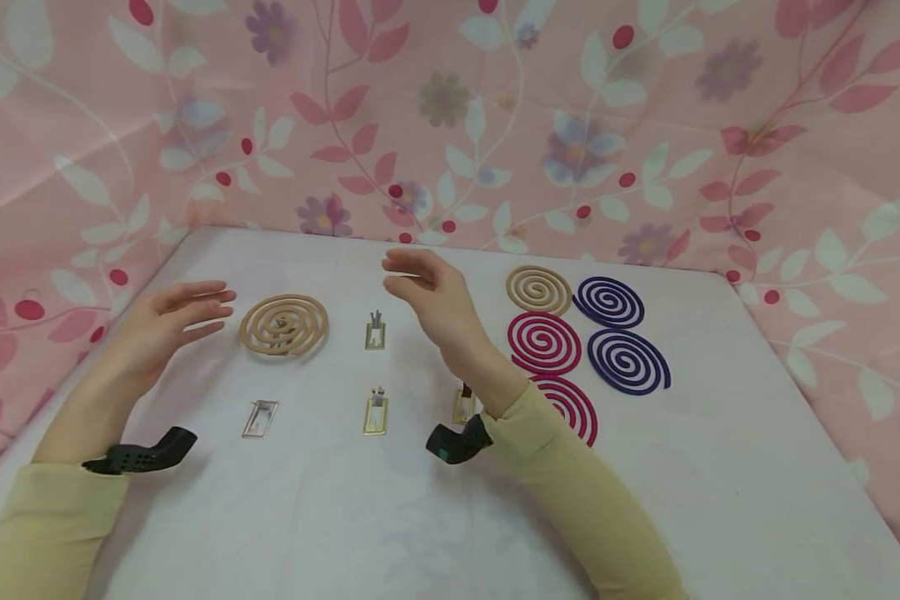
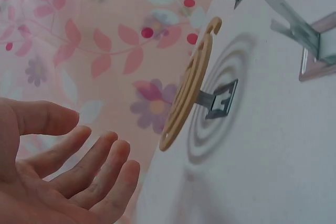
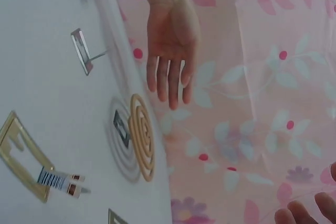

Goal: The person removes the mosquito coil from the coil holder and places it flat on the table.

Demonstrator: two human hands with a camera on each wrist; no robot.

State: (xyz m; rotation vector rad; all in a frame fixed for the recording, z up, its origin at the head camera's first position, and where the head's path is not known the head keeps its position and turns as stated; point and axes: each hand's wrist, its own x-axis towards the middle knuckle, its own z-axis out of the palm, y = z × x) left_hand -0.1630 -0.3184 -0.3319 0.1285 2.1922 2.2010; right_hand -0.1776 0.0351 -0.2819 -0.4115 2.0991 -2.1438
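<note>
A tan mosquito coil (image 1: pixel 249 337) sits raised on a small metal stand (image 2: pixel 228 100), its shadow on the table below. Just left of it is my left hand (image 1: pixel 157 329), apart from the coil, fingers loosely extended and holding nothing. My right hand (image 1: pixel 446 312) hovers over the table to the right of a brass-coloured stand (image 1: pixel 375 347), fingers slightly bent and nothing in them. Closer to me stand another brass-coloured stand (image 1: pixel 376 431) and a silver one (image 1: pixel 247 432). One more stand (image 1: pixel 459 412) is partly hidden by my right forearm.
Right of my right hand lie several flat coils: a tan coil (image 1: pixel 515 287), a pink coil (image 1: pixel 515 342), a second pink coil (image 1: pixel 589 417) partly behind my sleeve, and blue coils (image 1: pixel 640 312) beside them. A flowered pink cloth (image 1: pixel 450 142) rises behind the white table (image 1: pixel 720 483).
</note>
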